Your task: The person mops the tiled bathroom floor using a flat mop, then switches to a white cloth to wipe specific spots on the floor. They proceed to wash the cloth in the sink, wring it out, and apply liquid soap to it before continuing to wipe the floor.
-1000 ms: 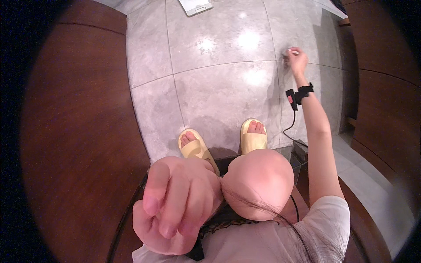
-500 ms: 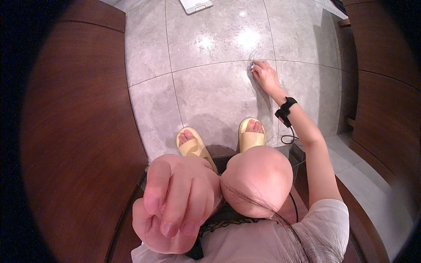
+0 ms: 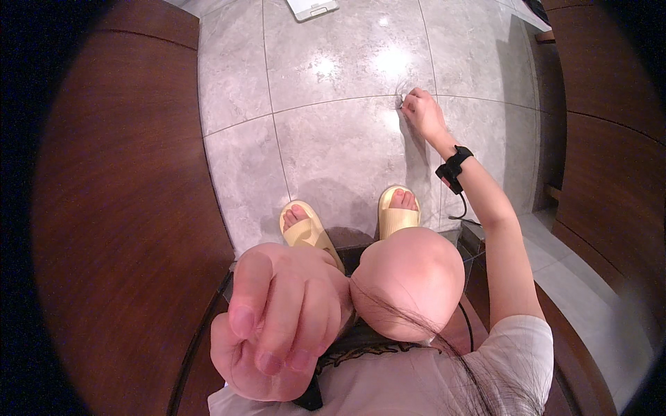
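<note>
My right hand point(image 3: 424, 114) is low over the grey tiled floor point(image 3: 333, 149), its fingertips pinched together. Something small and pale shows at the tips, with thin dark strands point(image 3: 401, 89) like hair beside it; its kind is too small to make out. A black strap point(image 3: 455, 168) with a small device and a cable is on my right wrist. Close up at the lower left, my left hand point(image 3: 284, 322) is closed with its fingers curled inward, in front of my left knee. Whatever may be inside those fingers is hidden.
My feet in yellow slides point(image 3: 399, 218) stand on the floor below my bent knees. Dark brown wooden panels rise on the left point(image 3: 128, 187) and right point(image 3: 614, 173). A flat white object point(image 3: 312, 8) lies at the far edge. Loose strands of hair hang across the lower right.
My right hand has shifted slightly to the right, and its fingers have moved a little at the floor. My left hand stays nearly where it was.
</note>
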### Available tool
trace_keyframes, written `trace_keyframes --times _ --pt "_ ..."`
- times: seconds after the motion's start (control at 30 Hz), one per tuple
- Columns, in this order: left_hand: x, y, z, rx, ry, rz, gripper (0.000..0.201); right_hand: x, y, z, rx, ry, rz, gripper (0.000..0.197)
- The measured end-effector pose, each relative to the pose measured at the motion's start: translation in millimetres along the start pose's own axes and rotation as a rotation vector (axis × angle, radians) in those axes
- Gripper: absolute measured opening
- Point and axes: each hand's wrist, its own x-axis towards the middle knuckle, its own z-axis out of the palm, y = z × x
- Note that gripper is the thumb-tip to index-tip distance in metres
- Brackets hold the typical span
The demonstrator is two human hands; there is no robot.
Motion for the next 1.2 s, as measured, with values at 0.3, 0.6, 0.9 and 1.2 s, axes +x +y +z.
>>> trace_keyframes --times 0.3,0.6,0.9,1.2 --pt "-2.5 -3.0 -2.4 0.025 0.036 0.013 0.009 17.5 5.7 15.0 -0.107 0.133 -0.043 0.014" --pt "-1.8 -4.5 -16.4 -0.028 -0.111 0.021 0.007 51.6 34.9 -23.4 0.151 0.338 0.34 0.027" --pt "6.4 -8.6 -26.0 -0.055 -0.191 0.033 0.006 58.0 55.2 -111.6 0.338 0.669 0.257 0.02" --pt "9.6 -18.9 -17.6 -0.047 -0.191 0.042 0.005 36.5 44.6 -9.6 0.325 0.445 0.413 0.02"
